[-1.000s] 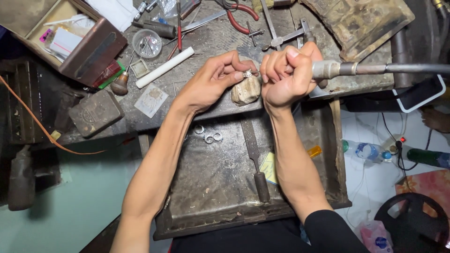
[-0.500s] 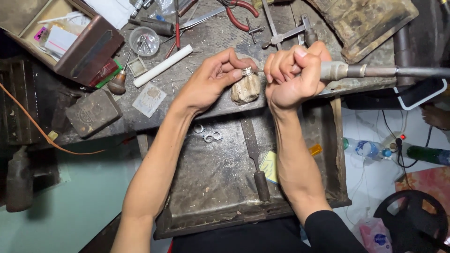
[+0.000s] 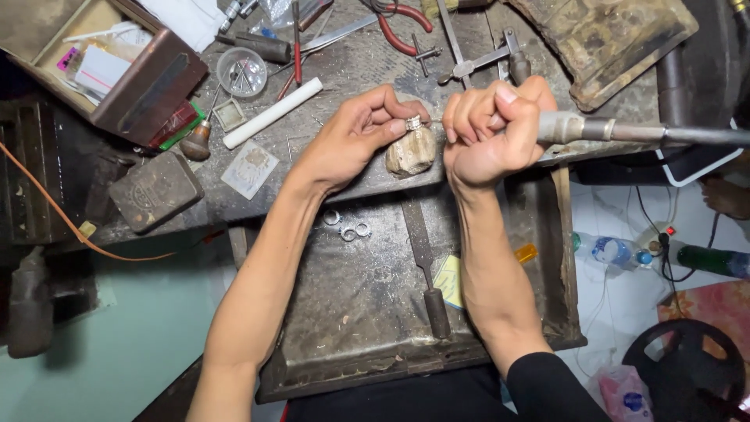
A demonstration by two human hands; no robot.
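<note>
- While we look down on the cluttered grey workbench (image 3: 344, 70), our left hand (image 3: 355, 137) pinches a small silver ring (image 3: 413, 123) between thumb and forefinger, the fingertips clamped together on it.
- That ring sits just above a worn, pale wooden bench peg (image 3: 412, 152), near the middle of the bench's near edge, and seems to rest against its top.
- Our right hand (image 3: 491, 129) is closed in a fist around a grey metal rotary handpiece (image 3: 582, 127), all fingers wrapped tightly on its grip; its dark shaft runs off to the right.
- We cannot make out the tool's tip, hidden between the knuckles and the ring; both hands almost touch there.
- Below our forearms lies a dented grey metal catch tray (image 3: 367, 312), holding three loose silver rings (image 3: 348, 228) near its far left corner, a long dark-handled file (image 3: 426, 270) in the middle, and a yellow scrap (image 3: 449, 280) beside the file.
- Far left on the bench stands an open brown box of papers (image 3: 117, 66), with a round clear dish (image 3: 241, 71) and a white cylindrical rod (image 3: 272, 113) to its right.
- Red-handled pliers (image 3: 402, 23) lie at the far edge, well apart from our hands.
</note>
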